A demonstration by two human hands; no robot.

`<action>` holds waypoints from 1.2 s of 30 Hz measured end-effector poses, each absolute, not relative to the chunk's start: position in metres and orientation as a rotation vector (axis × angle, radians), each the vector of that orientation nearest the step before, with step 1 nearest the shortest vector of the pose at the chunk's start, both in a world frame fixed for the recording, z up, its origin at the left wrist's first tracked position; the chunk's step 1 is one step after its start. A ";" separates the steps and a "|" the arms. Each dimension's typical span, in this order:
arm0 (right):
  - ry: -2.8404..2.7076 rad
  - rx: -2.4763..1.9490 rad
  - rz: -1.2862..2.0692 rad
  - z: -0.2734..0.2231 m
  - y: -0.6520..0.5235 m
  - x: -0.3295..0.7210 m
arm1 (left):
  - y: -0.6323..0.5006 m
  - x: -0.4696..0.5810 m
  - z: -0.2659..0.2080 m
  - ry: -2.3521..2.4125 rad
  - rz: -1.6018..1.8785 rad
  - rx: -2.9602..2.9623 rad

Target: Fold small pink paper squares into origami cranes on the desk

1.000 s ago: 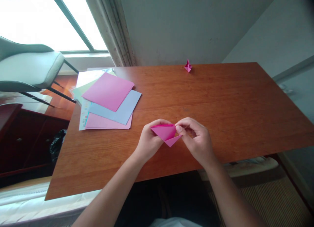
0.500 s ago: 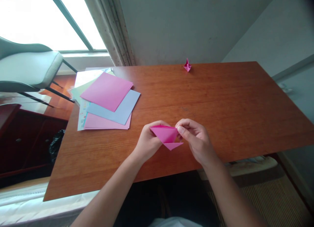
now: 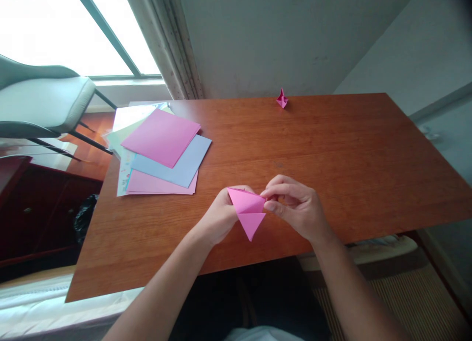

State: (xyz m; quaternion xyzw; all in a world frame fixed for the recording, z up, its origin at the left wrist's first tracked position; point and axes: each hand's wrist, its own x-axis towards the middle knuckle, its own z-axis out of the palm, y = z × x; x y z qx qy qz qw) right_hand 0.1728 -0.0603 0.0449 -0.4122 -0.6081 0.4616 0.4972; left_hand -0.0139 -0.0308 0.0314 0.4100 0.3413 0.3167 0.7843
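Between my two hands, above the near part of the table, is a folded piece of pink origami paper [image 3: 248, 205]. A triangular flap of it hangs down towards me, its point lowest. My left hand [image 3: 221, 215] is closed around the paper's left side, with its fingers partly hidden behind it. Thumb and fingertips of my right hand [image 3: 295, 203] pinch the paper's right corner. Farther off, near the table's back edge, stands a small pink folded paper figure [image 3: 282, 100] with a pointed tip.
Pink sheets [image 3: 162, 137], a blue sheet [image 3: 188, 161] and other papers lie overlapping on the table's left side. The wooden table [image 3: 350, 154] reaches the wall behind. A chair [image 3: 47, 100] stands by the window at the left, near a dark red cabinet [image 3: 40, 208].
The paper has tilted, so its lower flap now shows as a larger triangle pointing down. My right hand has shifted slightly, still at the right corner. The left hand has barely moved.
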 end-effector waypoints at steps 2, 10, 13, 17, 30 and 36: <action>-1.466 -0.984 1.142 0.045 -0.060 0.173 | -0.031 -0.015 0.031 0.725 0.661 0.871; -1.528 -0.961 1.123 0.049 -0.060 0.178 | -0.031 -0.016 0.028 0.653 0.620 0.843; -1.591 -0.965 1.070 0.049 -0.059 0.180 | -0.032 -0.016 0.028 0.632 0.626 0.812; -1.631 -0.957 1.012 0.048 -0.058 0.181 | -0.032 -0.015 0.028 0.627 0.627 0.779; -1.442 -1.380 0.442 0.042 -0.081 0.162 | -0.029 -0.008 0.029 1.160 0.996 1.171; -1.843 -1.482 0.259 0.037 -0.092 0.129 | -0.033 -0.008 0.027 1.313 1.066 1.488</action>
